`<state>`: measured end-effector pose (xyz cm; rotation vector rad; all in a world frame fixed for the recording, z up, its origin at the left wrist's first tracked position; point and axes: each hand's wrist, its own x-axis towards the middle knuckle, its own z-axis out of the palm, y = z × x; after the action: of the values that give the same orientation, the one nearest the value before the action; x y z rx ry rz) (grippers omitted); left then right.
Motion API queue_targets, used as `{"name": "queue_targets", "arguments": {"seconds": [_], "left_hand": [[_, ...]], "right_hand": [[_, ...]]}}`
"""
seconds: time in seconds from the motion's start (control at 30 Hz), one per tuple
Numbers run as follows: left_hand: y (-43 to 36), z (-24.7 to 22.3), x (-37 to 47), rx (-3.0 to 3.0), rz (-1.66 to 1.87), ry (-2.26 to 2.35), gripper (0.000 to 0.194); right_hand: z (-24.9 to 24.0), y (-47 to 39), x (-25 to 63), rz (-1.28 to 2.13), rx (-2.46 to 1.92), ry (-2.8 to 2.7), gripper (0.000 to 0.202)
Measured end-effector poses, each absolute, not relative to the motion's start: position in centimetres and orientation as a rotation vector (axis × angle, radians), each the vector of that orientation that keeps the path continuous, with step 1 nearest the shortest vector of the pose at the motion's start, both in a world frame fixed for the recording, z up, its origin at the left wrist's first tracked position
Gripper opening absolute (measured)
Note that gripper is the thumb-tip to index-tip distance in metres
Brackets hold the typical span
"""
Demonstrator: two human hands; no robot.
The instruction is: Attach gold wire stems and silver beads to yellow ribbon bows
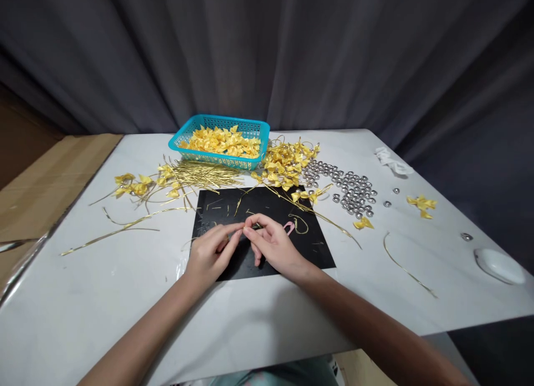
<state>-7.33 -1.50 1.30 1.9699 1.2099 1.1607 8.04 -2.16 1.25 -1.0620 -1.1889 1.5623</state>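
Over a black mat [319, 255], my left hand [211, 251] and my right hand [273, 244] meet fingertip to fingertip. Thumb and index finger of each are pinched together; whatever is between them is too small to make out. A pink loop, like a scissor handle [289, 227], shows just behind my right hand, and I cannot tell whether the hand holds it or it lies on the mat. Beside it curls a thin gold cord [307, 226]. Short gold clippings lie scattered over the mat.
Behind the mat stands a turquoise basket [175, 145] of yellow ribbon flowers [221, 141]. Gold cords [204, 174], a flower pile [283, 163] and silver bells or beads [354, 191] lie nearby. At right are a white dish [500, 265] and a crumpled white piece [392, 162]; cardboard [54, 169] is left.
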Motion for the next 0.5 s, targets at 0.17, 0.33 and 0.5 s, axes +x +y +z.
{"name": "queue_targets", "arguments": {"seconds": [0.17, 0.33, 0.5], "left_hand": [[-1.46, 1.63, -7.53, 2.036, 1.133, 1.230, 0.016], [-1.24, 1.25, -7.57, 1.998, 1.040, 1.279, 0.014], [-1.00, 1.17, -7.80, 1.909, 0.865, 1.241, 0.014]], "right_hand": [[1.14, -2.12, 8.17, 1.549, -1.072, -1.209, 0.024], [0.89, -1.95, 8.32, 1.548, -1.068, -1.250, 0.023], [0.98, -1.74, 8.60, 1.535, -1.083, -1.290, 0.021]]}}
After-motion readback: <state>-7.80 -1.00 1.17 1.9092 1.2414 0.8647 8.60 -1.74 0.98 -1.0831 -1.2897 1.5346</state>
